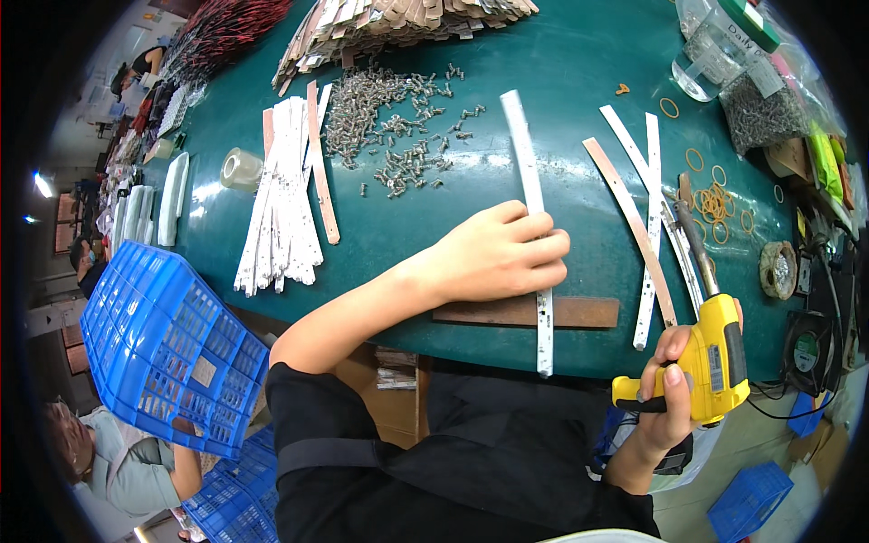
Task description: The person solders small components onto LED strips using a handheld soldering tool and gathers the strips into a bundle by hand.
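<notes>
My left hand (502, 256) is closed over a narrow white circuit-board strip (545, 339), fingers curled across its middle. The strip runs away from me, and its near end lies across a brown wooden bar (587, 312) at the table's front edge. In my right hand (668, 394) is a yellow and black soldering gun (720, 357), gripped by its handle. Its metal barrel points up and away, alongside several loose strips (650, 235), white on one face and copper-coloured on the other. To the left lies a fanned stack of white strips (285, 195), beside a heap of small metal pieces (371, 113).
Orange rubber bands (717, 204) and a round holder (778, 269) lie right. Behind them stand a clear jar (704, 63) and a bag of small parts (765, 109). More strips (389, 27) are piled at the back. A blue crate (172, 344) and another person (136, 462) are left.
</notes>
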Available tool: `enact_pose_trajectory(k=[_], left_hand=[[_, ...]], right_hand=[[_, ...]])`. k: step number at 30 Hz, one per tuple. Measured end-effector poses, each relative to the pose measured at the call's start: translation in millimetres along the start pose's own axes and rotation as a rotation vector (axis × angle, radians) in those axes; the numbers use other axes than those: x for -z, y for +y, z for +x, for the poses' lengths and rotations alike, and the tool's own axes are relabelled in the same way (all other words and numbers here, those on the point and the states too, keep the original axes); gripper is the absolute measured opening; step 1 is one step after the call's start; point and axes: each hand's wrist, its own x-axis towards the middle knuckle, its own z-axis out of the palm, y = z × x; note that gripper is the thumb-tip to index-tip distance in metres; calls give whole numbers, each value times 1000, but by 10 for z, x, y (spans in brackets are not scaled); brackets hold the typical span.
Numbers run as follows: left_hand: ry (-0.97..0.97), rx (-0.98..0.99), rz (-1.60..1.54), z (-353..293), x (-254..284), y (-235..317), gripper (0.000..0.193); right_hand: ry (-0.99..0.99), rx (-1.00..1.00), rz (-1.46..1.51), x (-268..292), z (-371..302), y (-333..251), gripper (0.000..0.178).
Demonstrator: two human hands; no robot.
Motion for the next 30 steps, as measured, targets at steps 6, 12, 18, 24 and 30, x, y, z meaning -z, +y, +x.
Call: enact_pose_trajectory(k=[6,12,18,24,30], left_hand=[[-88,37,-143,89,-55,30,17],[-28,-46,-406,148,-44,-132,17],[218,459,-307,331,-104,-514,17],[70,370,-136,537,-391,-486,15],[195,492,-136,381,-184,-486,11]], right_hand=[[-4,37,68,-19,40,-26,77],[16,22,58,-72,35,-60,80],[37,12,86,-59,27,-55,81],[27,24,90,-74,19,-67,82],[35,4,115,-80,33,-68,80]])
